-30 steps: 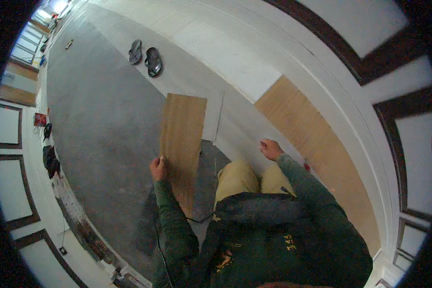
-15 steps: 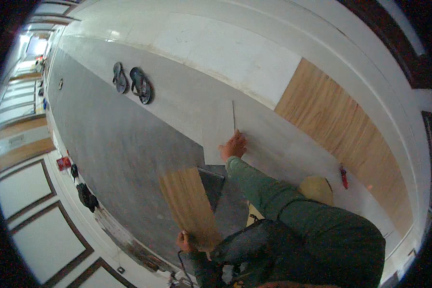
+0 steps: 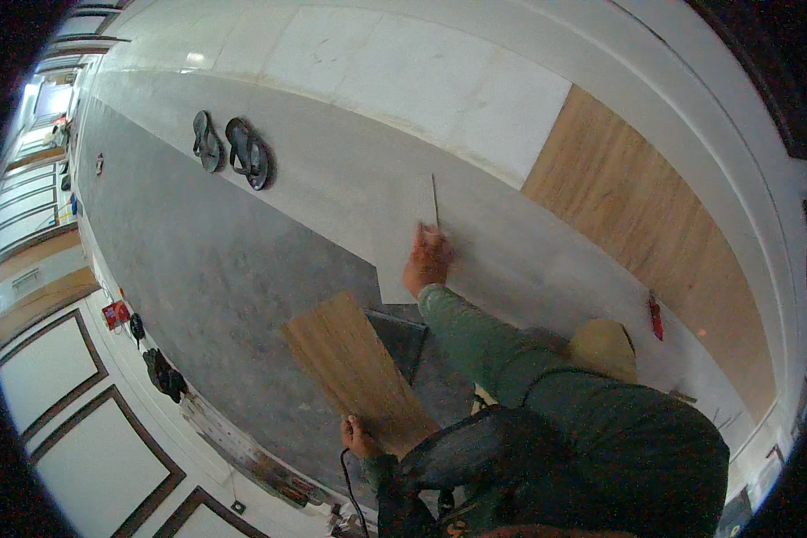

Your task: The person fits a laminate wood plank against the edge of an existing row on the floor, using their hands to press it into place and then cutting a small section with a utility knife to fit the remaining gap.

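Note:
My left hand [image 3: 359,437] is closed on the near left edge of a wood-grain plank [image 3: 354,363], held tilted low in front of me. My right hand [image 3: 428,260] is on the pale grey sheet [image 3: 332,166], its fingers bent together. From its fingertips a thin dark line [image 3: 435,195] runs away from me; whether it is a slim rod or a slit I cannot tell. What the fingers hold, if anything, is hidden. A dark flat piece [image 3: 402,339] shows beyond the plank's right edge.
Black flip-flops [image 3: 247,152] lie at the far left on the grey floor [image 3: 188,242]. Wood-grain flooring [image 3: 646,215] runs along the right, a red-handled tool [image 3: 655,318] beside it. A red box [image 3: 115,314] and a dark bundle [image 3: 163,375] are by the left wall.
My right hand has slid slightly forward, and its fingers look more drawn together. The plank has turned, its far end swinging left, still in my left hand. The view has shifted a little.

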A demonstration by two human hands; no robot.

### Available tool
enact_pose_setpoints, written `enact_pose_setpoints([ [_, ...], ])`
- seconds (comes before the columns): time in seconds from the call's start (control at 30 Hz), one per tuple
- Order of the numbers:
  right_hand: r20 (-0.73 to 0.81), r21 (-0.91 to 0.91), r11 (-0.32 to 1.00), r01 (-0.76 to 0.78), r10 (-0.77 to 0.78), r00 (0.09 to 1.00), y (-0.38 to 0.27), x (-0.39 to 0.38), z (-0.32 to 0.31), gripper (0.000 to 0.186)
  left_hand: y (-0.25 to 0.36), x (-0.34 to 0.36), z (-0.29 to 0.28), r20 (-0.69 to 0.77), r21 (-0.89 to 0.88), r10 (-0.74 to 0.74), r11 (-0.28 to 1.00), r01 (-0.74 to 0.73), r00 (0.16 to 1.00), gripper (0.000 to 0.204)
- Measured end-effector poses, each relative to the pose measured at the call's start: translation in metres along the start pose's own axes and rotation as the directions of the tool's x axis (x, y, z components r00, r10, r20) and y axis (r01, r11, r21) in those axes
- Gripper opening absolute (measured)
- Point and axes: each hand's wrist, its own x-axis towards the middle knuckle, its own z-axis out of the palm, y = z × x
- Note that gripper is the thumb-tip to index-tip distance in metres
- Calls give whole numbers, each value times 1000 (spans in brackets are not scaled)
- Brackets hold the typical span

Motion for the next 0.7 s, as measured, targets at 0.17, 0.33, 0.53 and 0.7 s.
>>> enact_pose_setpoints([
  [0.17,405,-214,283,935,-845,349,-27,44,-13,66,-49,26,-35,123,79,225,969,-236,967,24],
  [0.33,783,-280,266,922,-492,380,-31,47,-46,66,-33,3,-8,-9,20,26,999,-26,1000,27],
  [0.53,771,-291,207,934,-528,357,-1,44,-74,74,-8,34,29,-8,1,142,990,-142,990,28],
  [0.7,654,-326,393,860,-563,505,46,42,-96,61,21,71,95,32,39,103,994,-104,994,30],
])
